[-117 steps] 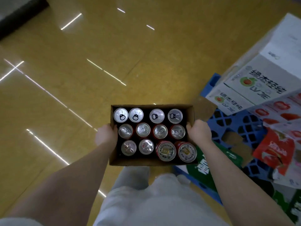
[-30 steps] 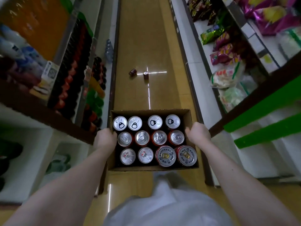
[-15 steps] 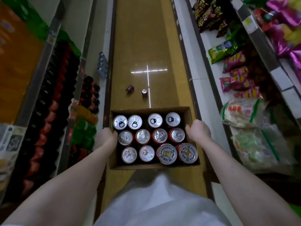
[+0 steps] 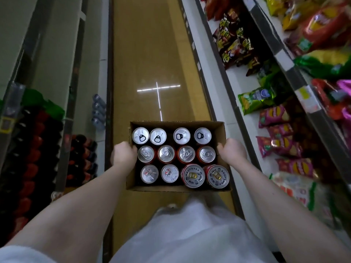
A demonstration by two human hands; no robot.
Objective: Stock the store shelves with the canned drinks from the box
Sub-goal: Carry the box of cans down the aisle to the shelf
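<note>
As I read it, step: carry phase, box (image 4: 176, 124) held out in front of me in the aisle, nothing shelved from it yet.
Left hand (image 4: 123, 154): clamped on the box's left wall, thumb at the rim.
Right hand (image 4: 230, 151): clamped on the right wall, same hold.
Cans (image 4: 166, 153): twelve, upright in the box, three rows of four, packed close; two bigger red-rimmed ones at near right.
Box: level, off the floor (image 4: 144, 54), between both shelf runs, touching neither.
Left shelves (image 4: 47, 149): bottled drinks, dark with red caps. I'd guess the cans go this side; can slot not visible.
Right shelves (image 4: 275, 118): snack bags only.
Next move: I find the can slot, stop beside it, then set the box down or brace it on one arm, since both hands are taken. One hand freed, pick a can from above.
</note>
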